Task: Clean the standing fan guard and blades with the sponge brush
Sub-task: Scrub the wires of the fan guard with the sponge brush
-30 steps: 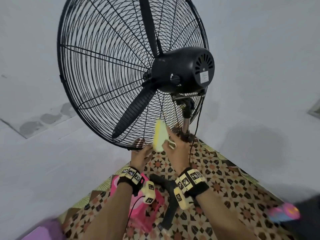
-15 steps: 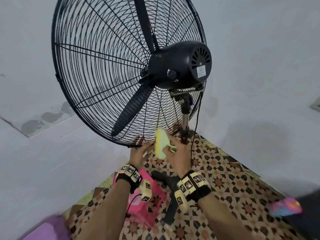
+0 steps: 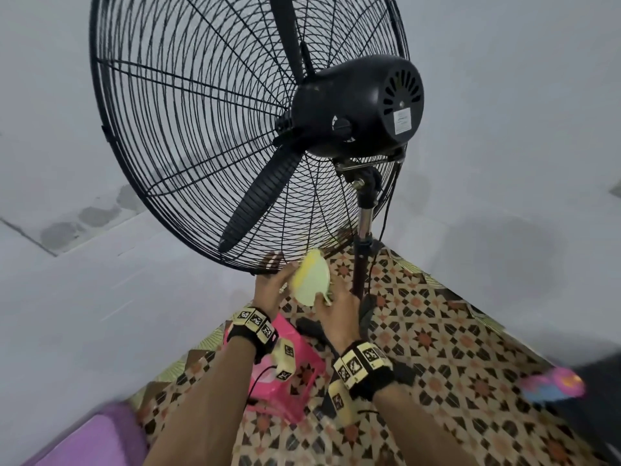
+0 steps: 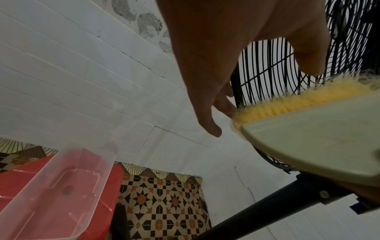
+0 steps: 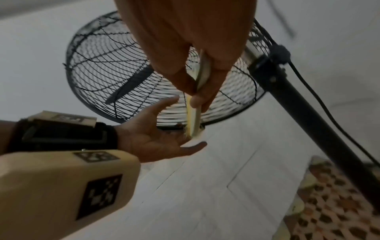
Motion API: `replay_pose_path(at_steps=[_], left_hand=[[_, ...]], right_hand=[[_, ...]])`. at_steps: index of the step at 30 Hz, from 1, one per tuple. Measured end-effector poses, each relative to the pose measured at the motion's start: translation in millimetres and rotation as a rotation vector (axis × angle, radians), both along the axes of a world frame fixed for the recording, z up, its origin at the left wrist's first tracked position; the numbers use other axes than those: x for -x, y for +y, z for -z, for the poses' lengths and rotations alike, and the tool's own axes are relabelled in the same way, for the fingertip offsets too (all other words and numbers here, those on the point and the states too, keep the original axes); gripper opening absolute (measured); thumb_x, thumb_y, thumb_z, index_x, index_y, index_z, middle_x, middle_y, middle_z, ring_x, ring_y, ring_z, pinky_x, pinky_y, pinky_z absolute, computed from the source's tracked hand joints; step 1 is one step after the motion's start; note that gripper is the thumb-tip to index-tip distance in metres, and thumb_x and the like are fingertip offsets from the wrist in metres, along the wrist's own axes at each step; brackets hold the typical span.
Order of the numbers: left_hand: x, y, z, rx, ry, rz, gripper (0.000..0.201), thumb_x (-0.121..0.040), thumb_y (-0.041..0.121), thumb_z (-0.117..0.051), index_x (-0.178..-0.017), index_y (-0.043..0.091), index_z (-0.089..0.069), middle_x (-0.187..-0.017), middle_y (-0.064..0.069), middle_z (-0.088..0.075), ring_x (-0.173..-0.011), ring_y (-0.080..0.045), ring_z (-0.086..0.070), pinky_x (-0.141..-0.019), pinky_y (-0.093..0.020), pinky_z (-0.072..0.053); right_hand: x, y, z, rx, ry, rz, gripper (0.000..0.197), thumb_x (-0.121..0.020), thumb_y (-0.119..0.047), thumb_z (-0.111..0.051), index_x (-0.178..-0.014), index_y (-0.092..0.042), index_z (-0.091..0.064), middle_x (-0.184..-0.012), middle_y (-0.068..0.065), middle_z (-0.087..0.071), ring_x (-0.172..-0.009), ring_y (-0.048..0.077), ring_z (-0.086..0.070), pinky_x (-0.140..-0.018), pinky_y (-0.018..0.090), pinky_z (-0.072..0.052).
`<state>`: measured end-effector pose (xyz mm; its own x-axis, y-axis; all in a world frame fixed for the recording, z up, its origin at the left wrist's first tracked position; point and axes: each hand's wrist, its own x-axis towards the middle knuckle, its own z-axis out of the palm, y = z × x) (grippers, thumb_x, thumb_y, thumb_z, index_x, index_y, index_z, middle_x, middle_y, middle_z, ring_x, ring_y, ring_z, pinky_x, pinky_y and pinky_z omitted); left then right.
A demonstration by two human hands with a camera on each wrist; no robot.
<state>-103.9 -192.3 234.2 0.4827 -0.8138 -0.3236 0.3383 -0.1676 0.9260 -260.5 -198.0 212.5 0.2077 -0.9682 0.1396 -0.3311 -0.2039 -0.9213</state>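
The black wire fan guard tilts above me, with dark blades inside and the motor housing at its back. My right hand pinches the handle of the sponge brush, a pale green back with yellow fibres. Its yellow side lies against the guard's lower rim. My left hand is open beside the brush, palm up, fingers straight and reaching the bottom rim. In the right wrist view the brush stands edge-on under my fingers.
The fan's pole and power cord run down just right of my hands. A clear tub on a pink box sits below my left wrist on the patterned mat. White walls stand close behind the fan.
The brush has slid down from the lower wires to the guard's bottom rim and tilted leftwards. Both hands stay together under the guard.
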Motion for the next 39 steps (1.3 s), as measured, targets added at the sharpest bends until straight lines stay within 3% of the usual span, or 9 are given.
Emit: replay_pose_path(at_steps=[3, 8, 14, 16, 20, 23, 29, 34, 39], left_hand=[[1.8, 1.4, -2.6, 0.017, 0.002, -0.022, 0.033, -0.090, 0.016, -0.080, -0.117, 0.002, -0.067, -0.116, -0.013, -0.072, -0.117, -0.031, -0.067, -0.091, -0.047, -0.055], [-9.2, 3.0, 0.1, -0.064, -0.097, -0.010, 0.028, -0.088, 0.016, -0.082, -0.109, 0.003, -0.069, -0.108, -0.012, -0.061, -0.085, -0.022, -0.052, -0.075, -0.043, -0.044], [-8.7, -0.5, 0.6, -0.058, -0.197, 0.007, 0.032, -0.090, 0.012, -0.081, -0.117, -0.003, -0.070, -0.113, -0.010, -0.073, -0.099, -0.019, -0.068, -0.097, -0.041, -0.056], [-7.8, 0.4, 2.5, -0.075, -0.216, 0.027, 0.039, -0.093, 0.015, -0.078, -0.124, -0.007, -0.068, -0.112, -0.011, -0.070, -0.090, -0.018, -0.065, -0.087, -0.031, -0.053], [-10.6, 2.0, -3.7, -0.063, -0.101, 0.003, 0.044, -0.085, 0.026, -0.087, -0.108, -0.008, -0.071, -0.101, -0.017, -0.064, -0.089, -0.032, -0.052, -0.067, -0.045, -0.039], [-6.8, 1.9, -7.7, -0.046, -0.125, 0.020, 0.050, -0.078, 0.028, -0.088, -0.113, -0.003, -0.070, -0.120, -0.022, -0.071, -0.114, -0.041, -0.066, -0.091, -0.067, -0.051], [-5.1, 2.6, -3.3, -0.041, -0.098, -0.022, 0.048, -0.088, 0.022, -0.084, -0.127, 0.001, -0.066, -0.128, -0.016, -0.071, -0.120, -0.030, -0.066, -0.102, -0.055, -0.052], [-6.5, 3.7, -8.1, -0.027, -0.093, 0.013, 0.067, -0.077, 0.036, -0.089, -0.130, 0.003, -0.065, -0.128, -0.012, -0.072, -0.126, -0.033, -0.063, -0.107, -0.073, -0.043], [-2.4, 5.6, -2.5, -0.028, -0.076, -0.014, 0.041, -0.086, 0.030, -0.086, -0.121, 0.022, -0.068, -0.128, -0.003, -0.073, -0.130, -0.029, -0.061, -0.111, -0.059, -0.044]], right_hand=[[-8.8, -9.6, 4.8, -0.184, 0.111, -0.082, 0.033, -0.094, -0.020, -0.070, -0.122, -0.005, -0.067, -0.115, 0.011, -0.073, -0.102, 0.027, -0.069, -0.086, 0.041, -0.060], [-20.3, -21.6, -11.3, -0.145, 0.291, -0.176, 0.032, -0.103, -0.029, -0.059, -0.107, 0.000, -0.071, -0.091, 0.009, -0.073, -0.075, 0.022, -0.068, -0.063, 0.025, -0.051], [-6.8, -1.3, -18.9, 0.061, 0.192, -0.003, 0.030, -0.105, -0.030, -0.055, -0.085, -0.009, -0.063, -0.072, 0.003, -0.065, -0.055, 0.013, -0.061, -0.048, 0.021, -0.049], [-13.1, 1.9, -19.2, 0.045, 0.342, -0.143, 0.032, -0.106, -0.030, -0.052, -0.087, -0.006, -0.064, -0.073, 0.006, -0.062, -0.060, 0.018, -0.057, -0.057, 0.026, -0.045], [-20.4, -3.8, -32.5, 0.080, 0.211, -0.037, 0.026, -0.105, -0.026, -0.056, -0.087, -0.010, -0.065, -0.063, -0.009, -0.051, -0.050, -0.004, -0.045, -0.045, 0.009, -0.037], [-13.7, 3.9, -29.4, 0.167, 0.092, 0.130, 0.027, -0.103, -0.023, -0.060, -0.077, -0.015, -0.056, -0.058, -0.013, -0.048, -0.045, -0.010, -0.042, -0.041, 0.005, -0.036], [-20.9, -0.5, -19.0, 0.006, 0.364, -0.144, 0.034, -0.107, -0.032, -0.049, -0.098, -0.005, -0.068, -0.083, 0.010, -0.067, -0.071, 0.020, -0.060, -0.063, 0.023, -0.044], [-14.4, 9.5, -18.7, 0.080, 0.116, 0.106, 0.031, -0.106, -0.028, -0.054, -0.096, -0.002, -0.067, -0.075, 0.005, -0.067, -0.056, 0.007, -0.058, -0.046, 0.007, -0.040], [-19.2, 0.7, -15.6, -0.002, 0.339, -0.167, 0.036, -0.108, -0.032, -0.047, -0.104, -0.003, -0.069, -0.082, 0.011, -0.069, -0.072, 0.022, -0.065, -0.062, 0.028, -0.048]])
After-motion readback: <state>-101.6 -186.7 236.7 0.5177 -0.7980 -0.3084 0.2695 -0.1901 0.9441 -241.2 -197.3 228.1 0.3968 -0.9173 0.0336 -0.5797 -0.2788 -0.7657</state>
